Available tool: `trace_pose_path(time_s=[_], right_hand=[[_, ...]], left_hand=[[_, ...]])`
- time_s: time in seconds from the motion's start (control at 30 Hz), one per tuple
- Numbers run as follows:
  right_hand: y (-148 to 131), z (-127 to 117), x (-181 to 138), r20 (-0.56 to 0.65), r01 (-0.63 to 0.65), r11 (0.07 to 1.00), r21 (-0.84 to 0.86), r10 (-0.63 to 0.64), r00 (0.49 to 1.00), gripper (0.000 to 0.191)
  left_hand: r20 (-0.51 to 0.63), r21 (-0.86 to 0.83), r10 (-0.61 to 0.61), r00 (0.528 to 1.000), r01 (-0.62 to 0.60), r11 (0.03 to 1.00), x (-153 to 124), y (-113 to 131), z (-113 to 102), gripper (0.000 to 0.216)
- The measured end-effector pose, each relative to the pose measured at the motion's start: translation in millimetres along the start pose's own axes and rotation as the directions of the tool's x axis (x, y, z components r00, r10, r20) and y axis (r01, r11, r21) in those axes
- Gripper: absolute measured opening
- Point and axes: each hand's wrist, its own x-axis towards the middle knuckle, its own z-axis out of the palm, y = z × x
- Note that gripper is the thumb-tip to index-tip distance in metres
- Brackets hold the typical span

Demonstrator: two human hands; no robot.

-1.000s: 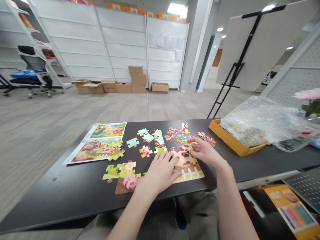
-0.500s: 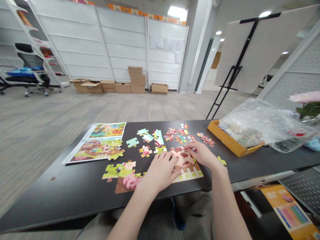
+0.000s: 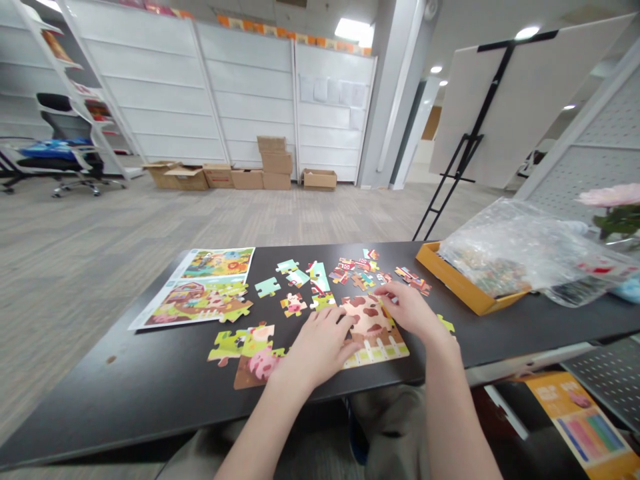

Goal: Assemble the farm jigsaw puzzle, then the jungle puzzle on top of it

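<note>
A joined block of puzzle pieces (image 3: 371, 319) lies near the table's front edge, showing a brown-spotted cow body and a white fence. My left hand (image 3: 320, 343) lies palm down along its left side, fingers stretched and slightly apart. At the block's upper right, my right hand (image 3: 410, 310) has its thumb and fingers bent close together on a puzzle piece at the edge, mostly hidden by the fingers. Left of my left hand is a joined pig section (image 3: 261, 363), partly covered by my forearm. A loose cow-face piece (image 3: 293, 305) lies just beyond.
Sky-blue pieces (image 3: 268, 287) and red barn pieces (image 3: 349, 268) are scattered behind the hands. A printed picture sheet (image 3: 173, 283) lies at left with green pieces on it. An orange box (image 3: 453, 281) with plastic bags stands at right. The black table (image 3: 165, 373) ends close to my lap.
The view has shifted slightly. My right fingers have moved a little at the block's upper edge, and more of the cow's spotted body shows. My left hand stays nearly in place.
</note>
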Motion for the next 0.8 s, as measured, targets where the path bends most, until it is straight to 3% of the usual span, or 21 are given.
trace_pose_path(time_s=[0.2, 0.3, 0.43, 0.6, 0.7, 0.8], right_hand=[[2.1, -3.6, -3.4, 0.081, 0.006, 1.0, 0.002, -0.006, 0.997, 0.025], [8.6, -17.7, -12.4, -0.013, -0.041, 0.998, 0.041, 0.042, 0.999, 0.024], [38.3, -52.0, -37.6, -0.162, -0.233, 0.972, -0.014, 0.228, 0.96, 0.029], [77.9, -80.2, -67.8, -0.077, -0.446, 0.894, -0.041, 0.442, 0.894, 0.038], [88.4, -80.3, -73.2, -0.008, -0.44, 0.896, -0.058, 0.44, 0.898, 0.054], [93.6, -75.3, -71.9, 0.043, -0.424, 0.904, -0.05, 0.426, 0.904, 0.057]], left_hand=[[0.004, -0.001, -0.023, 1.0, 0.023, 1.0, -3.3, -6.5, -2.8, 0.027], [-0.007, 0.007, -0.038, 0.999, 0.038, 0.999, -5.0, -14.0, -5.2, 0.026], [-0.039, 0.055, -0.101, 0.994, 0.103, 0.993, -8.9, -31.0, -11.3, 0.026], [-0.072, 0.092, -0.155, 0.985, 0.161, 0.983, -15.1, -50.1, -16.6, 0.025], [-0.079, 0.098, -0.166, 0.983, 0.173, 0.98, -18.1, -55.7, -17.5, 0.024], [-0.064, 0.117, -0.181, 0.981, 0.188, 0.975, -19.0, -56.9, -17.1, 0.023]])
